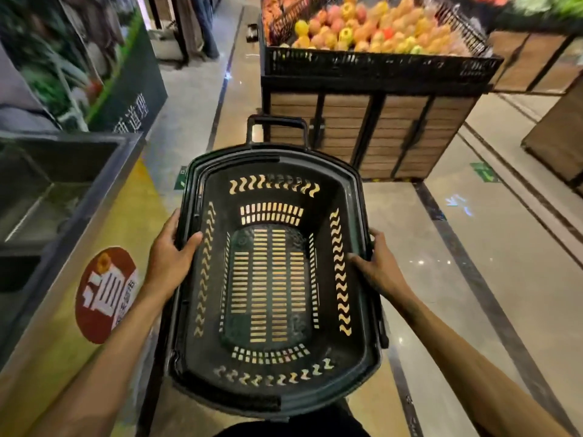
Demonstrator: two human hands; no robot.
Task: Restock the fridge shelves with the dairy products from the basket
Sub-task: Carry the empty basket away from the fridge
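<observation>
Two hands grip the basket (356, 197) between them, left hand (170, 257) and right hand (378, 266) on its side rims; its long axis points away, handle (277, 121) far.

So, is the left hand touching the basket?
Touching. The head view shows the left hand gripping the basket at its left rim, thumb hooked inside, fingers wrapped outside.
</observation>
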